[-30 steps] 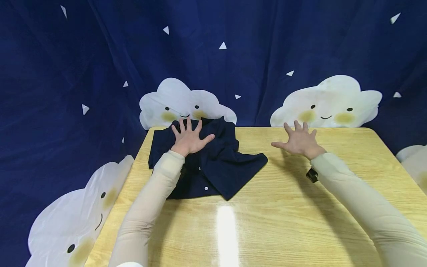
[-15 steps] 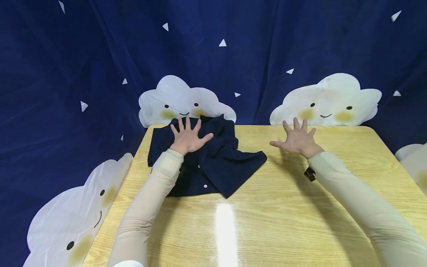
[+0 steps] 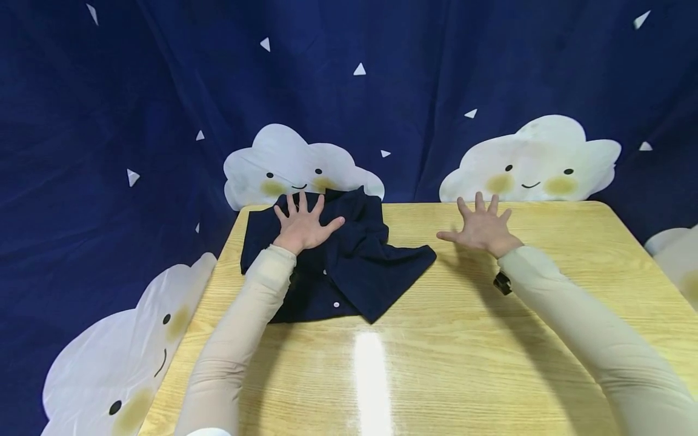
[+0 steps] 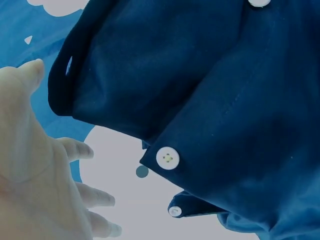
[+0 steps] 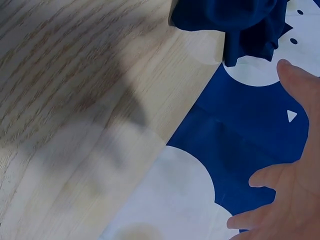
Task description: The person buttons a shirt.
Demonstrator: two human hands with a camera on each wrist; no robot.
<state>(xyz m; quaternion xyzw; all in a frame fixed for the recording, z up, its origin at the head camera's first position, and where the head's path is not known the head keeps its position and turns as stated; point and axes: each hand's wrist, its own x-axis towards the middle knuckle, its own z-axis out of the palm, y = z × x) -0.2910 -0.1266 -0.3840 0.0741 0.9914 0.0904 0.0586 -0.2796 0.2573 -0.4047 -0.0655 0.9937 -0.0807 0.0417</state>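
Observation:
A dark navy shirt with white buttons lies rumpled on the left part of the table, one flap spread out to the right. My left hand, fingers spread wide, hovers over the shirt in the head view and holds nothing. The left wrist view shows the shirt's buttoned cloth beside the same hand. To the right of the shirt, my right hand is raised above the wood with its fingers splayed, and its shadow falls below. In the right wrist view, part of the shirt appears at the top.
The light wooden table has a bright reflection near its front middle. A blue curtain with white clouds and triangles hangs behind the table and down its left side. A small black object sits under the right wrist.
Both hands stay spread and nearly still, with only a slight shift left in the head view as the whole picture moves a little. The shirt keeps its shape and place.

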